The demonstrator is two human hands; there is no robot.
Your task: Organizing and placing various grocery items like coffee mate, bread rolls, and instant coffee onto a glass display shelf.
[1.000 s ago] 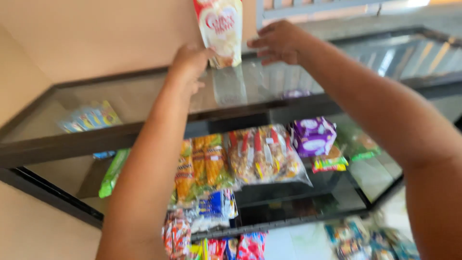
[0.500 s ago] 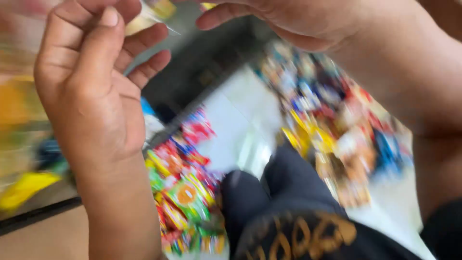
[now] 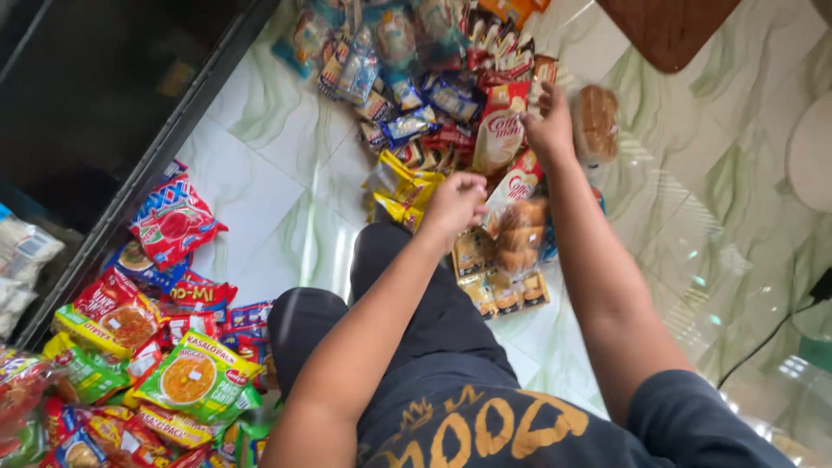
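Observation:
I look down at a tiled floor strewn with snack packets. My left hand hovers with fingers curled and nothing visible in it, just above yellow packets and a red-and-white creamer pouch. Farther out, my right hand reaches down with fingers apart. Its tips touch the packets between a taller creamer pouch and a clear bag of brown buns. A second bag of buns lies under my right forearm.
A dark glass display cabinet stands at the left, with noodle packets piled at its foot. More sachets lie at the top. My dark-trousered knees sit between the piles. A brown board and a black cable are at the right.
A second ago both hands held a creamer pouch up on the cabinet's glass top. My view has swung down to the floor and both hands have dropped to the packets, without the pouch.

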